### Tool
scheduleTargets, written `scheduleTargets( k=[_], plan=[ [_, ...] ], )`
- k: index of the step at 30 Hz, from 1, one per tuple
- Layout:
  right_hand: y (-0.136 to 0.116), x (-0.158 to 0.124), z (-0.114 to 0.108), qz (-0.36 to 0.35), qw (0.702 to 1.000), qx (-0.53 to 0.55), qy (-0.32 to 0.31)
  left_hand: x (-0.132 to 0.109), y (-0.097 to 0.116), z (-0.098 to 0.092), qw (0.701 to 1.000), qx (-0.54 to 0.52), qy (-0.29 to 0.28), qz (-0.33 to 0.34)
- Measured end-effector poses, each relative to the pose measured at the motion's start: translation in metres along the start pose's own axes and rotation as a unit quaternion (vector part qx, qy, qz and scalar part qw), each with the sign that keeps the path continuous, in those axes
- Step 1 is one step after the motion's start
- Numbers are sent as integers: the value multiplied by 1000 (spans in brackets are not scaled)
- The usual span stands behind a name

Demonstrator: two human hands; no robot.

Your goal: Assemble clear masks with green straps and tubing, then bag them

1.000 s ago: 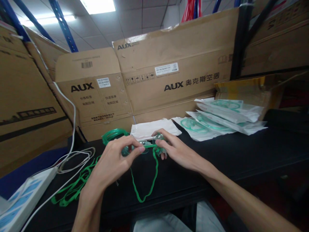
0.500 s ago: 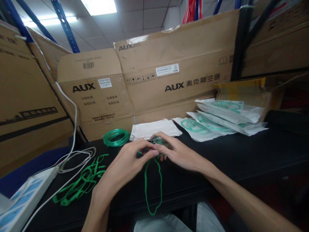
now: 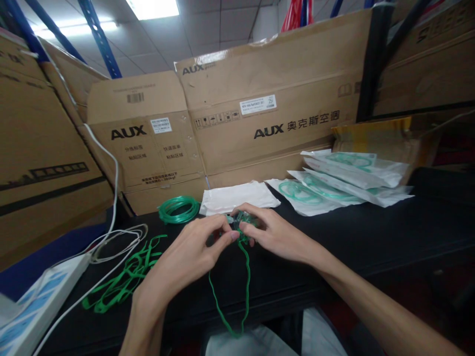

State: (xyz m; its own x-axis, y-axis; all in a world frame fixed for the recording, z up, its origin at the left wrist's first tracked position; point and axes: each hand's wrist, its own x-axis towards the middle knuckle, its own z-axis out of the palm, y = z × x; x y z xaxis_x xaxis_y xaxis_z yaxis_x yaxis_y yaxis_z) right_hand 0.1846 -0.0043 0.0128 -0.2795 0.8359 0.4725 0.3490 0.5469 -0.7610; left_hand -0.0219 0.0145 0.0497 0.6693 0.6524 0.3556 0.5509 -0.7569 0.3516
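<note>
My right hand point(image 3: 272, 232) is wrapped round a small clear-green plastic piece point(image 3: 245, 220), partly hidden by the fingers. Close on its left, my left hand point(image 3: 202, 244) pinches with thumb and forefinger at the green elastic cord point(image 3: 247, 282). The cord hangs in a long loop below both hands, over the table's front edge. Left of my left hand lies a tangle of green straps point(image 3: 128, 277). Behind the hands are a coil of green tubing point(image 3: 178, 209) and white flat packets point(image 3: 239, 197).
White pouches with green tubing point(image 3: 315, 193) are stacked at the back right. A power strip point(image 3: 44, 296) and white cable point(image 3: 117, 183) lie at the left on the black table point(image 3: 352, 242). Cardboard boxes point(image 3: 282, 79) stand along the back.
My left hand has moved slightly left, away from my right hand, uncovering more of the plastic piece. The cord loop has widened, its left side shifting left.
</note>
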Motion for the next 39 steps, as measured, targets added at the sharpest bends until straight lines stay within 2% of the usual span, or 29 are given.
scheduleTargets(
  k=[5,10,13,17,19,24,28,34,39],
  plan=[
    [-2,0,-3,-10,1000,-18,-1,-4,-3,-8,1000,4,-15,-20],
    [0,2,-8,21,999,-26,13,-10,-15,-21,999,25,-4,-35],
    [5,4,-12,62,996,-16,61,-17,-31,-35,997,35,41,-59],
    [8,6,-13,79,992,16,93,-22,-42,-48,984,45,147,-91],
    [7,5,-11,67,993,34,86,-19,-36,-43,982,40,167,-83],
    [2,4,-8,31,997,38,64,2,-9,-9,996,3,93,-7],
    [2,3,-7,-3,998,30,52,13,-4,11,997,-2,72,0],
    [0,1,-2,-62,997,39,14,13,-8,14,997,12,72,2],
    [-3,0,-3,-66,997,27,7,13,-3,13,997,17,79,5]
  ],
)
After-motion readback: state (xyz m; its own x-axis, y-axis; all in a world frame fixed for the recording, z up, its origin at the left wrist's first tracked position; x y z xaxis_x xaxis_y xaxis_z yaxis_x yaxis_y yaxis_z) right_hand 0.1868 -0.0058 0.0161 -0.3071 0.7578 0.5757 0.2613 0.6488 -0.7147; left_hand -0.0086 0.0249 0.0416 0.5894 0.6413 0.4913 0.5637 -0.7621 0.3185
